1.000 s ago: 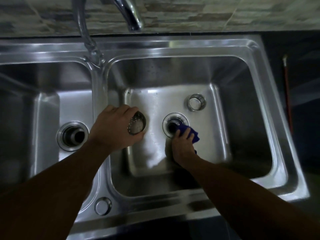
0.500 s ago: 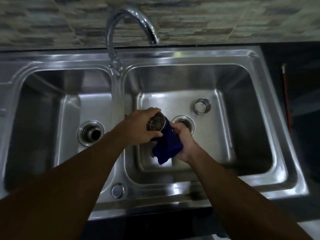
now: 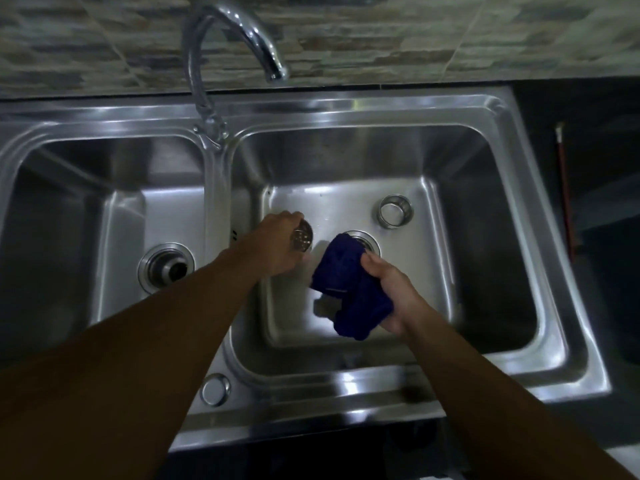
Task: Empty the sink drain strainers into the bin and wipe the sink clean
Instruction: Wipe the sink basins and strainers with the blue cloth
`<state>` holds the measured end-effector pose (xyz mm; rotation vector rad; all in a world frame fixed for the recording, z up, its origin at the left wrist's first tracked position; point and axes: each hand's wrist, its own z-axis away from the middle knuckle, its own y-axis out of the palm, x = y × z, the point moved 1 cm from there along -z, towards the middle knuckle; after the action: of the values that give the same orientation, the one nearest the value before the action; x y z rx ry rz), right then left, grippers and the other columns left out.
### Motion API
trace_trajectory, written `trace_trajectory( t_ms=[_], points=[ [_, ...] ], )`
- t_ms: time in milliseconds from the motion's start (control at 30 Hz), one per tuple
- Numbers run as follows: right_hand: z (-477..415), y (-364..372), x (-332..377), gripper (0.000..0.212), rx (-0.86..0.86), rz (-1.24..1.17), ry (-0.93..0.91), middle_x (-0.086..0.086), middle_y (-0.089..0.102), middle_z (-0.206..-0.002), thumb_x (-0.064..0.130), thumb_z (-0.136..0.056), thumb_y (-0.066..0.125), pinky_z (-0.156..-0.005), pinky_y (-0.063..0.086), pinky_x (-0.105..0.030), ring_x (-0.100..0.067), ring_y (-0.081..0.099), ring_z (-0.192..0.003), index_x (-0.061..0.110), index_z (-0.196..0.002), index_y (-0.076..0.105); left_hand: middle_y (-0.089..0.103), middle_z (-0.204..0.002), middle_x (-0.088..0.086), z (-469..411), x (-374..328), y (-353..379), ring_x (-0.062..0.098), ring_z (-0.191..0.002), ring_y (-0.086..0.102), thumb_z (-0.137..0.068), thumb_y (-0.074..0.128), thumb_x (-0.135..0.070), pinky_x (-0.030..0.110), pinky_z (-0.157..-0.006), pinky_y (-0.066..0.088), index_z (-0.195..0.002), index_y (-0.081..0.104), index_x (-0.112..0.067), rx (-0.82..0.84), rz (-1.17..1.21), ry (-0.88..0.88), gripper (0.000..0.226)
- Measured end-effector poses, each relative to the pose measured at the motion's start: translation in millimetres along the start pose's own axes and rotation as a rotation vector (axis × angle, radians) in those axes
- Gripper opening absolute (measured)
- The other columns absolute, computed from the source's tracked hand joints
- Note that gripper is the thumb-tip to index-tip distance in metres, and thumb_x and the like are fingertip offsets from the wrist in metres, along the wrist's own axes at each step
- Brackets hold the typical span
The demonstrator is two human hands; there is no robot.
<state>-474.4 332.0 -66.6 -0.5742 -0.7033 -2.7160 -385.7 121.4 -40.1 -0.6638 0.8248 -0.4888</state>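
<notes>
My left hand (image 3: 277, 245) grips a round metal drain strainer (image 3: 302, 240) above the right basin of the steel double sink (image 3: 381, 112), its perforated bottom turned toward me. My right hand (image 3: 391, 292) holds a bunched dark blue cloth (image 3: 349, 289) just right of the strainer, apart from it. The cloth partly covers the right basin's open drain hole (image 3: 367, 242). A second strainer (image 3: 394, 211) stands upright on the right basin's floor, behind the drain. The left basin's drain hole (image 3: 168, 268) is open.
A chrome gooseneck tap (image 3: 239, 36) rises from the divider and arches over the right basin. A small round cap (image 3: 214, 389) sits on the sink's front rim. A thin red rod (image 3: 564, 188) lies on the dark counter to the right. No bin is in view.
My right hand lifted the blue cloth off the right drain, brought it to the strainer, then drew it back to the right. The left hand raised the strainer. The view tilted up.
</notes>
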Motion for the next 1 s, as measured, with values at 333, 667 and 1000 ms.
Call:
trace_trajectory(
  t_ms=[333, 667, 1000],
  points=[
    [-19.2, -63.5, 33.6, 0.031, -0.243, 1.229, -0.456, 0.002, 0.071, -0.114, 0.018, -0.104, 0.048, -0.090, 0.049, -0.030, -0.017, 0.065, -0.099, 0.027, -0.129, 0.063, 0.028, -0.163, 0.005, -82.2, 6.3, 44.3, 0.022, -0.150, 0.031, -0.080, 0.080, -0.020, 0.032, -0.123, 0.028, -0.156, 0.034, -0.019, -0.148, 0.059, -0.020, 0.089],
    [-28.7, -70.4, 27.5, 0.037, -0.238, 1.328, -0.539, -0.005, 0.070, -0.112, 0.017, -0.103, 0.046, -0.094, 0.050, -0.034, -0.022, 0.064, -0.101, 0.026, -0.136, 0.059, 0.023, -0.165, 0.002, -100.6, 6.8, 58.0, 0.020, -0.153, 0.026, -0.082, 0.080, -0.032, 0.036, -0.123, 0.029, -0.158, 0.029, -0.026, -0.158, 0.046, -0.062, 0.091],
    [-24.9, -84.0, 24.0, 0.046, -0.293, 1.438, -0.576, -0.016, 0.051, -0.146, 0.012, -0.104, 0.048, -0.118, 0.031, -0.032, -0.030, 0.049, -0.134, 0.010, -0.150, 0.044, 0.046, -0.152, 0.022, -5.6, 14.8, -14.0, 0.038, -0.145, 0.039, -0.098, 0.049, -0.030, 0.051, -0.125, 0.015, -0.145, 0.048, -0.003, -0.386, -0.539, 0.185, 0.054]
  ],
)
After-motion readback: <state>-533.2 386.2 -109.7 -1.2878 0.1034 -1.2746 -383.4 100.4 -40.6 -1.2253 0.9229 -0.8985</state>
